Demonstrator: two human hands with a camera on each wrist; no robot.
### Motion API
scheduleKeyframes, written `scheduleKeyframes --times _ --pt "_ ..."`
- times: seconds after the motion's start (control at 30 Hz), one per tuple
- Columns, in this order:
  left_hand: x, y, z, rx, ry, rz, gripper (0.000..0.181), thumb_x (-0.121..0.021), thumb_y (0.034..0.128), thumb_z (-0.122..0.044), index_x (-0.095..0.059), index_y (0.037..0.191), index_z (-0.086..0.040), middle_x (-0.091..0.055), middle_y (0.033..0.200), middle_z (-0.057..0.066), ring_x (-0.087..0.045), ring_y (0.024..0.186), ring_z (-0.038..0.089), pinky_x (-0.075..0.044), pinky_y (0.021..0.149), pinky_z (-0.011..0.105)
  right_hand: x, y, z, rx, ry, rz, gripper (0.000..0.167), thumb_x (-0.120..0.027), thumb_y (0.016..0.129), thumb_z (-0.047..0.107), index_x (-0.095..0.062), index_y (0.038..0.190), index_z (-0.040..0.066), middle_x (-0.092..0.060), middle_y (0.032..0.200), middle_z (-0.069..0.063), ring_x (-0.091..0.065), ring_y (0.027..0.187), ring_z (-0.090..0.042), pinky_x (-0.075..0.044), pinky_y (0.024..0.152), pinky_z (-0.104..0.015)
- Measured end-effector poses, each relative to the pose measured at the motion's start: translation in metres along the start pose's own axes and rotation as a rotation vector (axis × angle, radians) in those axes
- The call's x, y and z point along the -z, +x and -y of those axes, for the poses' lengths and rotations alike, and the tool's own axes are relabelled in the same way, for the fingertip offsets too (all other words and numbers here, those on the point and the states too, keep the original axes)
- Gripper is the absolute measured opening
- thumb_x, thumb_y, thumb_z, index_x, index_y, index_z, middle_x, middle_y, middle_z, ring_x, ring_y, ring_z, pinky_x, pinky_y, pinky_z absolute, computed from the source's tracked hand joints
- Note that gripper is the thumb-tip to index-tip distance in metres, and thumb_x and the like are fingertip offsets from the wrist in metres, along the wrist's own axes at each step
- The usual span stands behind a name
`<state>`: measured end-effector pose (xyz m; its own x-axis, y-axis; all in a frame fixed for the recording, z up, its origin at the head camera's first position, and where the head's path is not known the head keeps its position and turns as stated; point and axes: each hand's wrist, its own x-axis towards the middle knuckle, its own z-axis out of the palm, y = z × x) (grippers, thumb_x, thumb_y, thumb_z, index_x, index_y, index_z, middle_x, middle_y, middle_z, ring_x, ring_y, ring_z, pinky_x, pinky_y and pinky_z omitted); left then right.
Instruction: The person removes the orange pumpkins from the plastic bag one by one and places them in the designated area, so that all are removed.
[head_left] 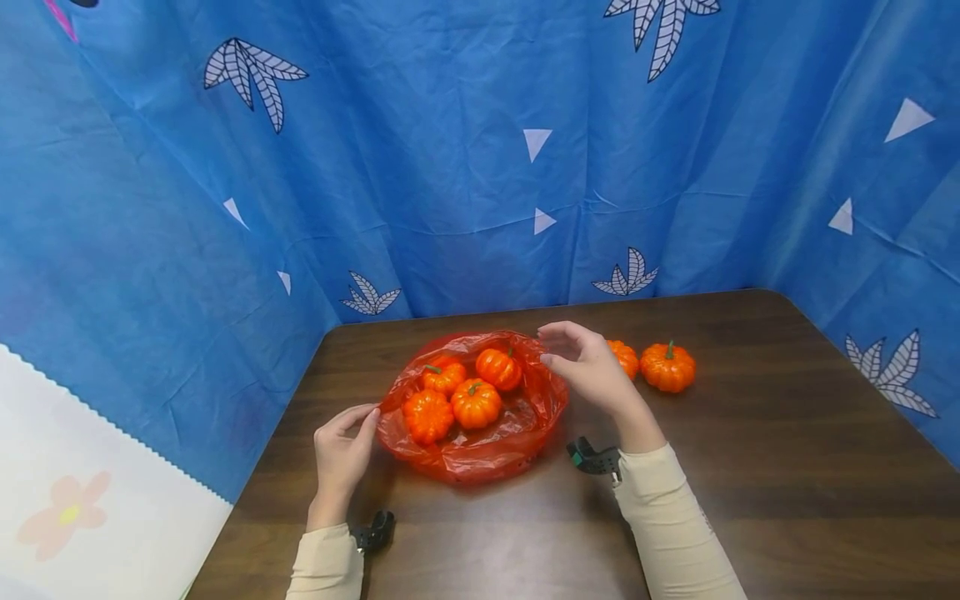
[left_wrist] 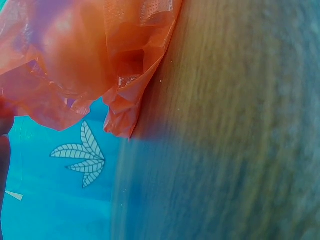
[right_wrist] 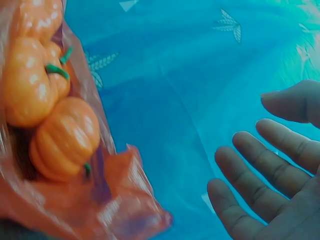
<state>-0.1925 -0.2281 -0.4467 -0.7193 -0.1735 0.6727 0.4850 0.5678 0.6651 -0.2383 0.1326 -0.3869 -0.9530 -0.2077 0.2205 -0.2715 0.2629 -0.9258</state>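
Note:
A red plastic bag (head_left: 468, 467) lies spread wide on the table, with several small orange pumpkins (head_left: 476, 403) with green stems inside it. My left hand (head_left: 343, 450) pinches the bag's left edge between thumb and fingers. In the left wrist view, the thin bag (left_wrist: 75, 55) hangs crumpled, and only a sliver of finger shows at the left edge. On the other side, my right hand (head_left: 592, 371) hovers by the bag's right rim, holding nothing. The right wrist view has its fingers (right_wrist: 257, 187) spread, apart from the bag (right_wrist: 125, 195) and its pumpkins (right_wrist: 65, 140).
Two more pumpkins stand on the table right of the bag; one (head_left: 667, 367) is in full view, the other (head_left: 624, 358) partly behind my right hand. A blue patterned curtain (head_left: 465, 167) borders the brown wooden table (head_left: 787, 467) at the back and sides.

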Motion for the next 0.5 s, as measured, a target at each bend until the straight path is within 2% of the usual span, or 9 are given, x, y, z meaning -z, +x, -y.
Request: scheduleKeyframes --times 0.17,0.37,0.5 --pt "0.0 0.0 0.0 -0.001 -0.018 0.002 0.008 -0.073 0.082 0.012 -0.075 0.09 0.01 -0.075 0.088 0.023 -0.067 0.079 0.001 -0.05 0.079 0.004 -0.014 0.004 0.0 0.023 0.005 0.013 0.039 -0.065 0.093 0.006 -0.058 0.131 0.0 -0.061 0.133 -0.025 -0.062 0.12 -0.04 -0.05 0.104 -0.054" --pt "0.0 0.0 -0.002 0.007 -0.012 0.0 0.009 -0.073 0.0822 0.012 -0.075 0.09 0.01 -0.075 0.088 0.023 -0.066 0.078 -0.001 -0.05 0.078 0.004 -0.025 0.007 -0.001 0.009 0.009 0.004 0.039 -0.068 0.092 0.009 -0.06 0.13 0.003 -0.063 0.131 -0.021 -0.061 0.12 -0.038 -0.047 0.106 -0.056" --pt "-0.001 -0.002 0.005 0.018 0.002 -0.004 0.009 -0.073 0.0818 0.012 -0.076 0.09 0.009 -0.075 0.089 0.023 -0.067 0.079 0.0 -0.05 0.08 0.004 -0.033 0.009 -0.002 -0.003 0.012 -0.011 0.039 -0.069 0.091 0.01 -0.061 0.129 0.005 -0.063 0.131 -0.02 -0.06 0.121 -0.036 -0.048 0.107 -0.054"
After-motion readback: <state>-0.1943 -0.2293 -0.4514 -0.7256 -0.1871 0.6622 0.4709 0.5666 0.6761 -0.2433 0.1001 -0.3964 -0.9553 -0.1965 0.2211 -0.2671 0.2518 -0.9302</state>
